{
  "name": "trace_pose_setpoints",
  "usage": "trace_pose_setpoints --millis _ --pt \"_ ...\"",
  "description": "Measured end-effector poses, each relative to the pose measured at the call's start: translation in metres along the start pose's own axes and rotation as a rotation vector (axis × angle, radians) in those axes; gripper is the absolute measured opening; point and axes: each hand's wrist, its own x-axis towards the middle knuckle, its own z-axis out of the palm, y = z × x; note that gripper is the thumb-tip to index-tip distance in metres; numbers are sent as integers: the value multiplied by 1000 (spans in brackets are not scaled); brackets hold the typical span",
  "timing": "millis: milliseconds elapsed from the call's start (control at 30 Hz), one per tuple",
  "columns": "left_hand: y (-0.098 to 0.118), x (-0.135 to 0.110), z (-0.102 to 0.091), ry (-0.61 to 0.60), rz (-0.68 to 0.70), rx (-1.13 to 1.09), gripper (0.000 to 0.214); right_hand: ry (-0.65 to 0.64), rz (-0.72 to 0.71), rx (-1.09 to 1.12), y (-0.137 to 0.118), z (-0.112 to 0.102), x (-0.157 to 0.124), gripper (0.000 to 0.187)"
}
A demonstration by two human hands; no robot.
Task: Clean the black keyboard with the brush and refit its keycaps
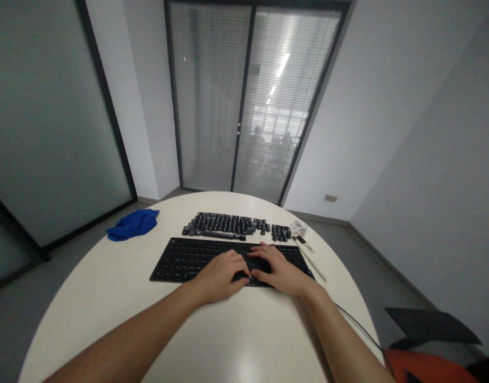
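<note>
A black keyboard (180,260) with its keycaps off lies on the round table, partly covered by both hands. My left hand (222,274) rests over its middle, fingers curled and thumb and fingertips close together near the front edge; whatever is between them is too small to make out. Beside it, my right hand (280,271) lies over the right part of the keyboard, fingers apart and thumb pointing toward the left fingertips. Behind the keyboard, the removed black keycaps (224,223) are laid out in rows, with a separate block of keycaps (280,232) at the right.
A crumpled blue cloth (135,224) lies at the left of the white table (109,298). To the right are a clear plastic bag (298,229), a small brush-like tool (304,243) and a thin pale stick (314,266). A black cable (358,323) runs off the right edge near a chair (428,367).
</note>
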Motion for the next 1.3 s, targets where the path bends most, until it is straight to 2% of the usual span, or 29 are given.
trace_pose_setpoints --millis 167,433,933,1033,1167,1300 --pt "3 -2 -1 25 -26 -16 15 20 -31 -37 -3 0 0 35" --pt "5 -3 -3 25 -50 -7 12 69 -49 -84 -7 -6 3 22" --pt "5 -2 1 57 -68 -10 16 103 -64 -154 -11 -5 5 16" --pt "4 -1 2 111 -87 -13 18 106 -63 -147 -9 -4 5 16" --pt "-1 1 5 214 -183 5 17 98 -76 -108 -5 -6 5 16" --pt "-4 2 9 240 -256 18 17 62 -101 2 3 -10 2 22"
